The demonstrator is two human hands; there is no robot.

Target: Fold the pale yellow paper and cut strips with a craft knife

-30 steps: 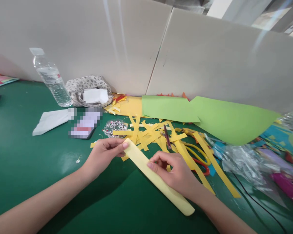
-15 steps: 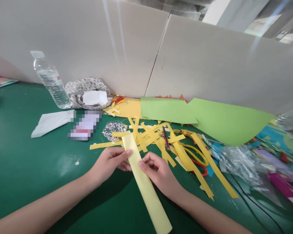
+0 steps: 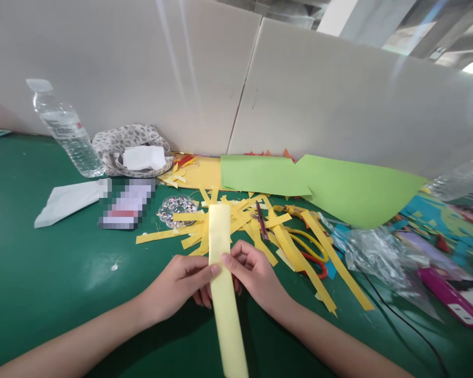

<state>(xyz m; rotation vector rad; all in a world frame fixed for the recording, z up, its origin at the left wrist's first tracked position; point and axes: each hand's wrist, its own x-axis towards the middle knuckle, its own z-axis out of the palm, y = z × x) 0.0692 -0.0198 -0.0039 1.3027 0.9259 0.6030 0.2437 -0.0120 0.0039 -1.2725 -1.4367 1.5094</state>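
Observation:
A long pale yellow paper strip, seemingly folded, runs from the middle of the view down to the bottom edge. My left hand pinches its left edge, thumb on top and fingers underneath. Opposite, my right hand grips the right edge between thumb and curled fingers. Just beyond the strip's upper end lies a heap of narrower yellow paper strips. A dark pencil-like stick rests on that heap. Scissors with yellow and red handles lie partly under the strips.
On the green table stand a water bottle and a leopard-print pouch. Near them are a blurred-out flat item, a white tissue and a round clear case. Green paper and crumpled plastic lie at right.
The pale yellow strip has turned closer to upright in view, its lower end swinging left. Both hands keep hold and sit slightly lower. The whole scene has shifted a little left.

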